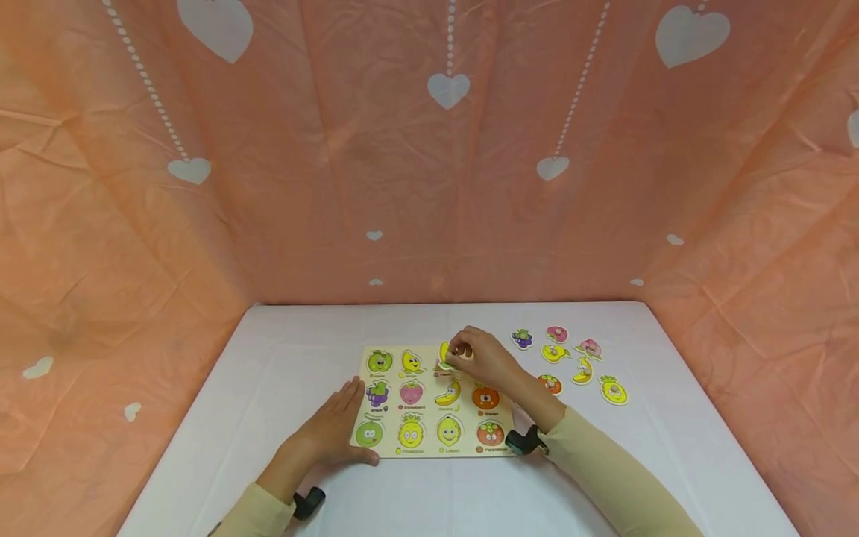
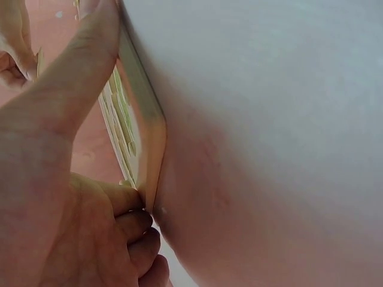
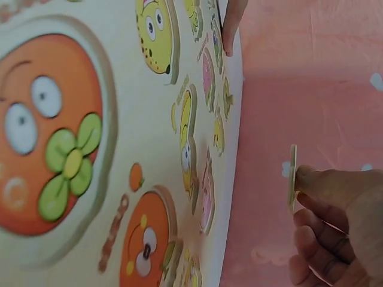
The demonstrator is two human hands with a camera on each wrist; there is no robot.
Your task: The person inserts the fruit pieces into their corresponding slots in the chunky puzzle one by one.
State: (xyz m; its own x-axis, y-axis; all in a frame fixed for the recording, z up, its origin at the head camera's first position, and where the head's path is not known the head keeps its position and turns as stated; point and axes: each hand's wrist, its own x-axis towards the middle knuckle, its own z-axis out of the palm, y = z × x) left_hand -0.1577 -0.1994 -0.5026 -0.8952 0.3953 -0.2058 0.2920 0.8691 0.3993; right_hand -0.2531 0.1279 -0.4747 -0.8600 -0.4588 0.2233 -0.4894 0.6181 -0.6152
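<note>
A wooden fruit puzzle board (image 1: 429, 377) lies on the white table, its recesses printed with cartoon fruits. My left hand (image 1: 335, 425) rests at its near left corner, the thumb along the front edge and the other fingers against the left side. Over the back row, my right hand (image 1: 475, 354) pinches a yellow fruit puzzle piece (image 1: 444, 353) between thumb and fingers. In the right wrist view the piece (image 3: 292, 176) appears edge-on, raised off the board, so its picture is hidden there.
Several loose fruit pieces lie right of the board, among them grapes (image 1: 521, 339), a peach (image 1: 590, 348), a banana (image 1: 582, 371), a pineapple (image 1: 614, 390) and a persimmon (image 1: 550, 384) close to my right forearm. Pink cloth with hearts (image 1: 448, 90) surrounds the table.
</note>
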